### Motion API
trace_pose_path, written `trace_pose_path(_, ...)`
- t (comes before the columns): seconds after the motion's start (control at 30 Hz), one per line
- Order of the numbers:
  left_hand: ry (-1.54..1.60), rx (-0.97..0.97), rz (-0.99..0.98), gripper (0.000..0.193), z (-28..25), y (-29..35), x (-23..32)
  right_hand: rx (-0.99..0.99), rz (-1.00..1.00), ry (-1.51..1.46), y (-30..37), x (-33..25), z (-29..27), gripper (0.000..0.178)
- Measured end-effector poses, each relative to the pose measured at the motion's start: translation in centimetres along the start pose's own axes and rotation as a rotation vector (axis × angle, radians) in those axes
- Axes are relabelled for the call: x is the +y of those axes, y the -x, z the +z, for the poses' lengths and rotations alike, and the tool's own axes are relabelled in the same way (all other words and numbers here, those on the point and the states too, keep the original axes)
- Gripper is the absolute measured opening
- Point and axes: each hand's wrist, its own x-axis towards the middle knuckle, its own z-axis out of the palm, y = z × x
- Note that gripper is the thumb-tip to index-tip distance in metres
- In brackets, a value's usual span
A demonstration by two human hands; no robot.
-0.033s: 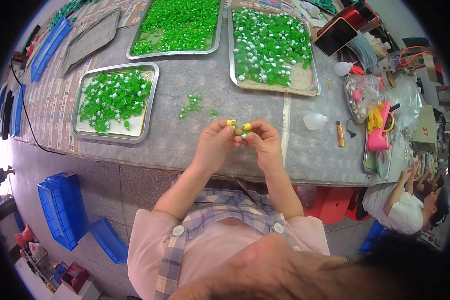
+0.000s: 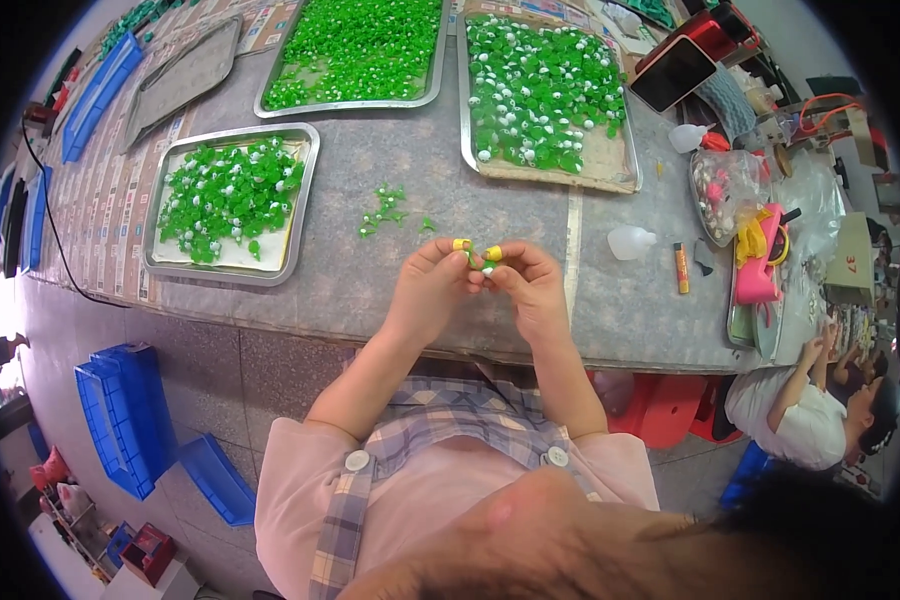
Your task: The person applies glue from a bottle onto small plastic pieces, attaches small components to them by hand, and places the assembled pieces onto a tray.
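My left hand (image 2: 432, 286) and my right hand (image 2: 532, 290) meet above the near part of the table, each in a pinch, with yellow tape round the index fingertips. Between the right fingers shows a small green plastic piece with a white part (image 2: 488, 268). My left fingertips close on a small green plastic piece (image 2: 472, 259) right beside it; whether the two are joined is too small to tell. Just beyond the hands lie several loose green pieces with white dots (image 2: 383, 212), plus a single green bit (image 2: 427, 225).
Metal trays of green-and-white pieces stand at left (image 2: 310, 200), far middle (image 2: 260, 105) and far right (image 2: 634, 180). Rightward are a translucent squeeze bottle (image 2: 630, 242), an orange tube (image 2: 681, 268), a phone (image 2: 673, 73) and a pink tape dispenser (image 2: 756, 270). Another person (image 2: 795, 415) sits at right.
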Motion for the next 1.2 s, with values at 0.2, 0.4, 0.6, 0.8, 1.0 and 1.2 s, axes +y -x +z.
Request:
trace_pose_path(0.2, 0.011, -0.028, 0.006, 0.008, -0.2, 0.1, 0.2, -0.034, 0.037, 0.006, 0.4, -0.7, 0.2, 0.019)
trace_pose_path(0.4, 0.046, -0.019, 0.013, 0.007, -0.2, 0.0, 0.4, 0.016, -0.038, 0.08, 0.4, -1.1, 0.0, 0.018)
trace_pose_path(0.6, -0.146, -0.027, 0.135, 0.01, -0.8, -0.1, -0.1, 0.05, -0.139, 0.143, 0.3, -1.5, 0.6, 0.018)
trace_pose_path(0.8, -0.21, -0.006, 0.148, 0.008, -0.8, -0.1, -0.1, 0.095, -0.176, 0.238, 0.2, -1.2, 0.8, 0.015)
trace_pose_path(1.0, -0.355, -0.039, 0.286, 0.008, -0.8, 0.0, -0.5, 0.11, -0.197, 0.279, 0.2, -0.8, 0.7, 0.015)
trace_pose_path(1.2, -0.496, -0.022, 0.404, 0.011, -0.6, 0.3, -0.3, 0.097, -0.138, 0.233, 0.6, -0.4, 0.6, 0.015)
